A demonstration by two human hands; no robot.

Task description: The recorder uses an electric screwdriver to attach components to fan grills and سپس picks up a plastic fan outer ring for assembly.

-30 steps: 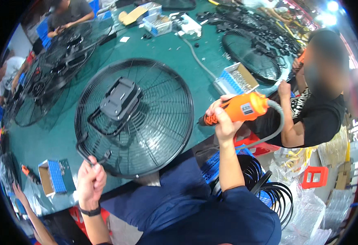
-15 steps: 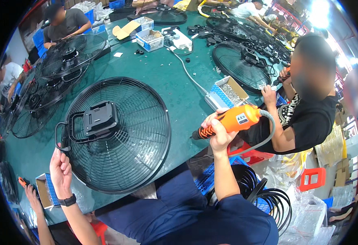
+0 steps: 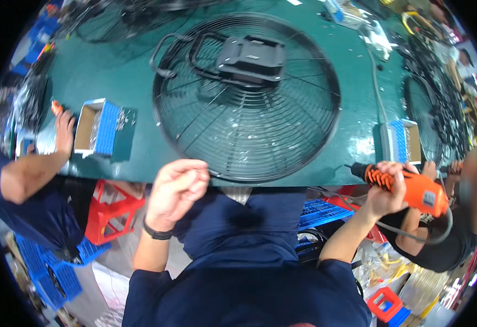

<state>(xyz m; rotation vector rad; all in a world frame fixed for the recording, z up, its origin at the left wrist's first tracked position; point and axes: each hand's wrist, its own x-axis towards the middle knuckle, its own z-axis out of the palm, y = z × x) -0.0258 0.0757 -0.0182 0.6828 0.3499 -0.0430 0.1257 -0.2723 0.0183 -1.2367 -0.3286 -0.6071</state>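
A large round black fan guard [image 3: 249, 144] lies on the green table in front of me, with a dark motor housing [image 3: 252, 60] on it. A curved black bar [image 3: 159, 54] sticks out beyond its left side. My left hand [image 3: 178, 188] is raised by the near-left rim, its fingers curled and pinched together; whether something small is in them is hidden. To the right of the guard, my right hand [image 3: 388, 191] is wrapped round an orange electric screwdriver [image 3: 423, 193]. Its black tip points left, and a grey cable runs from its back end.
A blue-and-white box of screws [image 3: 105, 128] stands at left, with loose screws [image 3: 125, 120] beside it. Another screw box [image 3: 407, 139] is at right. Co-workers sit on both sides; one's hand [image 3: 64, 128] is near the left box. A red stool [image 3: 110, 212] stands lower left.
My view has swung, so the fan guard appears higher and farther right. My left hand has come away from the bar to the near rim. My right hand still grips the screwdriver.
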